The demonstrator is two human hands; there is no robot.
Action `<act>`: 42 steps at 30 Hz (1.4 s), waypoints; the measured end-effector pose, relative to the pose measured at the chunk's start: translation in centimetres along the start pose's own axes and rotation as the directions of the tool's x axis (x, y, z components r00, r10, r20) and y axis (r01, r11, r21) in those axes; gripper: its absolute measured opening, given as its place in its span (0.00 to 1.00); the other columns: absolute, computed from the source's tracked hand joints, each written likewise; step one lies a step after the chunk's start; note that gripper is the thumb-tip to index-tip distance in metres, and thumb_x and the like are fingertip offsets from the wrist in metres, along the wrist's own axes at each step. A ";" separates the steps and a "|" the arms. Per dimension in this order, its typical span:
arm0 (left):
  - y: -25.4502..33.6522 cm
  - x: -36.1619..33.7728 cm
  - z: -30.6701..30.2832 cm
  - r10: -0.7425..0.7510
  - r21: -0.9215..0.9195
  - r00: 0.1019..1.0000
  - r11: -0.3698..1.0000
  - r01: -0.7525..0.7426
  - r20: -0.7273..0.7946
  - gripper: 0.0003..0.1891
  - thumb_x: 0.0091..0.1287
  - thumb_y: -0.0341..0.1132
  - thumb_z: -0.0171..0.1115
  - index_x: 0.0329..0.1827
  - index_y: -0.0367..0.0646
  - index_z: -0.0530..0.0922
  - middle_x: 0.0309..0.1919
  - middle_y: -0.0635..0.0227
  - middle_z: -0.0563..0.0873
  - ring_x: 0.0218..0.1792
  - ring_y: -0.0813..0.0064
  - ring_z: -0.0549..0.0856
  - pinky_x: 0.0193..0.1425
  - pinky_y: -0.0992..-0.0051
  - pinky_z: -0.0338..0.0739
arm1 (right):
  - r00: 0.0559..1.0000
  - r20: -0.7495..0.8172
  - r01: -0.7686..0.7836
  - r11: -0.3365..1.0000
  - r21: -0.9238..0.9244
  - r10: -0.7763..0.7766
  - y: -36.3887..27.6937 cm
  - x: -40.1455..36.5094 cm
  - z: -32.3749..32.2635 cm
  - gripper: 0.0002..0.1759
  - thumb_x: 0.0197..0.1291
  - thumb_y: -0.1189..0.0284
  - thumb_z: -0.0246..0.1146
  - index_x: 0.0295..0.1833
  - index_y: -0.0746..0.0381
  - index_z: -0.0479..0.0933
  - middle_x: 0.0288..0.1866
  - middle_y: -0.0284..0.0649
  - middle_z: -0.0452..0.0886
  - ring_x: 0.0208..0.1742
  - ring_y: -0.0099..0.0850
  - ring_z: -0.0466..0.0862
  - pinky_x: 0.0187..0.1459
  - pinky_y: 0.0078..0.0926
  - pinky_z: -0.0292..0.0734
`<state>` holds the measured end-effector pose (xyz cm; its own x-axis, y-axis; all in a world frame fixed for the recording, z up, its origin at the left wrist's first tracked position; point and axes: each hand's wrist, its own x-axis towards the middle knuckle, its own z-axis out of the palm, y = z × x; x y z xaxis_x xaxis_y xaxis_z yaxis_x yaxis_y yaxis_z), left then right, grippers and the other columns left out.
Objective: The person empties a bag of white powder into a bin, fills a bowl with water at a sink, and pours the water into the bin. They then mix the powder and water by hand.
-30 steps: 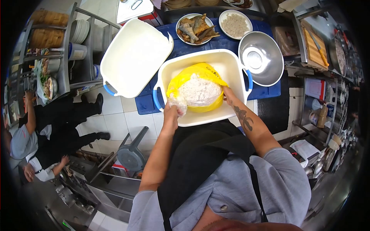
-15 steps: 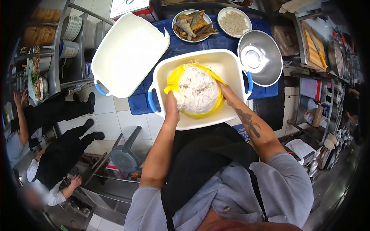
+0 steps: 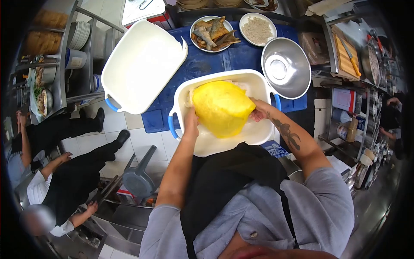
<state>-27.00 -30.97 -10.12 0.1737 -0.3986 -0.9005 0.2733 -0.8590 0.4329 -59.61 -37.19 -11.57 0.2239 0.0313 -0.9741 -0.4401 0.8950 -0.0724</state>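
A yellow cloth or bag point(image 3: 222, 108) lies over a pale mass inside a white basin point(image 3: 202, 148) with blue handles. Some of the pale mass shows at the yellow sheet's upper edge. My left hand point(image 3: 191, 122) holds the left edge of the yellow sheet, fingers partly hidden. On the right side, my right hand point(image 3: 259, 110) grips its edge with bent fingers. The basin stands at the front of a blue surface point(image 3: 172, 82).
Another white basin point(image 3: 140, 64) lies at the upper left. Behind are a plate of fish pieces point(image 3: 211, 33), a plate of pale grains point(image 3: 258, 29) and a steel bowl point(image 3: 286, 67). Co-workers point(image 3: 71, 183) are at the left; a grey stool point(image 3: 138, 179) stands nearby.
The pale mass has been turned over, so the yellow sheet now covers its top. Both hands still hold the sides. The co-worker at the lower left has shifted their arms and legs.
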 end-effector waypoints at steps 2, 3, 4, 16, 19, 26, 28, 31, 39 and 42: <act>-0.5 -3.0 1.6 0.134 -0.079 0.988 0.987 -0.140 -0.072 0.36 0.66 0.63 0.43 0.69 0.48 0.63 0.58 0.68 0.71 0.52 0.66 0.69 0.55 0.61 0.63 | 0.979 -0.174 0.105 0.994 -0.010 -0.106 -0.1 -3.7 1.9 0.41 0.60 0.36 0.45 0.61 0.62 0.69 0.45 0.41 0.81 0.36 0.30 0.83 0.30 0.25 0.79; -2.1 -2.4 1.5 0.139 -0.084 0.988 0.986 -0.145 -0.071 0.36 0.66 0.63 0.43 0.69 0.48 0.63 0.58 0.68 0.71 0.52 0.66 0.69 0.55 0.61 0.63 | 0.872 -0.310 0.370 0.925 -0.085 -0.378 -0.1 -6.3 3.3 0.41 0.59 0.36 0.46 0.60 0.62 0.69 0.46 0.41 0.80 0.36 0.29 0.82 0.28 0.25 0.77; -4.6 -0.2 1.3 -0.136 -0.129 0.988 0.984 0.126 -0.070 0.39 0.66 0.66 0.39 0.72 0.48 0.58 0.65 0.65 0.65 0.61 0.64 0.64 0.63 0.63 0.57 | 0.672 -0.410 0.595 0.779 -0.198 -0.617 -0.1 -7.7 4.0 0.42 0.58 0.35 0.47 0.60 0.62 0.70 0.48 0.42 0.79 0.36 0.29 0.81 0.27 0.26 0.76; -0.1 -5.1 3.5 0.205 -0.463 0.852 0.885 0.049 0.482 0.40 0.66 0.68 0.34 0.71 0.47 0.58 0.67 0.59 0.68 0.65 0.62 0.70 0.66 0.61 0.67 | 0.739 -0.430 0.526 0.843 -0.113 -0.519 -0.7 -8.2 7.7 0.34 0.61 0.43 0.54 0.45 0.69 0.73 0.25 0.42 0.77 0.15 0.27 0.75 0.12 0.20 0.69; 0.7 -4.9 -0.2 0.189 -0.425 0.850 0.904 0.045 0.492 0.37 0.68 0.64 0.38 0.69 0.43 0.61 0.66 0.56 0.68 0.63 0.61 0.72 0.63 0.62 0.70 | 0.756 -0.436 0.507 0.858 -0.081 -0.488 -2.4 -8.9 6.7 0.36 0.63 0.42 0.49 0.43 0.70 0.76 0.25 0.44 0.78 0.13 0.28 0.74 0.12 0.20 0.69; -0.5 -5.2 -0.7 0.319 -0.549 0.897 0.829 -0.107 0.306 0.28 0.71 0.51 0.44 0.64 0.39 0.66 0.60 0.57 0.75 0.61 0.63 0.74 0.66 0.63 0.67 | 0.726 -0.356 0.541 0.808 -0.232 -0.588 -2.9 -5.6 6.9 0.38 0.57 0.41 0.56 0.40 0.73 0.77 0.28 0.45 0.80 0.24 0.32 0.81 0.21 0.25 0.79; -1.6 -5.6 -1.6 0.199 -0.628 0.942 0.778 0.015 0.269 0.24 0.69 0.45 0.49 0.62 0.38 0.67 0.60 0.56 0.74 0.62 0.62 0.73 0.67 0.64 0.66 | 0.713 -0.375 0.607 0.789 -0.091 -0.592 -1.6 -4.7 7.5 0.34 0.58 0.47 0.60 0.43 0.73 0.76 0.28 0.46 0.80 0.23 0.32 0.81 0.21 0.26 0.80; -2.8 -5.8 -0.8 0.172 -0.597 0.964 0.802 -0.016 0.204 0.22 0.66 0.36 0.56 0.59 0.32 0.68 0.54 0.54 0.77 0.58 0.62 0.76 0.62 0.65 0.70 | 0.785 -0.403 0.575 0.795 0.191 -0.471 -1.8 -4.6 8.9 0.24 0.63 0.57 0.57 0.45 0.72 0.74 0.28 0.46 0.80 0.19 0.31 0.80 0.18 0.26 0.78; 0.4 -7.3 -1.2 0.228 -0.452 0.965 0.880 -0.147 0.129 0.15 0.65 0.28 0.56 0.53 0.31 0.71 0.48 0.57 0.81 0.47 0.64 0.82 0.53 0.68 0.76 | 0.734 -0.280 0.677 0.694 0.245 -0.618 -1.8 -9.5 11.9 0.17 0.66 0.68 0.47 0.48 0.71 0.70 0.28 0.46 0.78 0.15 0.30 0.76 0.14 0.25 0.74; 3.0 -9.7 -2.2 0.270 -0.433 0.956 0.880 -0.195 0.117 0.13 0.65 0.30 0.59 0.51 0.35 0.73 0.47 0.62 0.82 0.48 0.70 0.81 0.54 0.69 0.75 | 0.727 -0.289 0.686 0.658 0.309 -0.622 -2.2 -10.8 10.8 0.16 0.67 0.67 0.45 0.47 0.70 0.70 0.29 0.45 0.79 0.16 0.30 0.75 0.15 0.26 0.74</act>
<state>-25.81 -28.93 0.00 0.1290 -0.6502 -0.7487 0.6162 -0.5389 0.5743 -51.66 -34.74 1.47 0.1849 -0.6629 -0.7255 0.1328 0.7483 -0.6499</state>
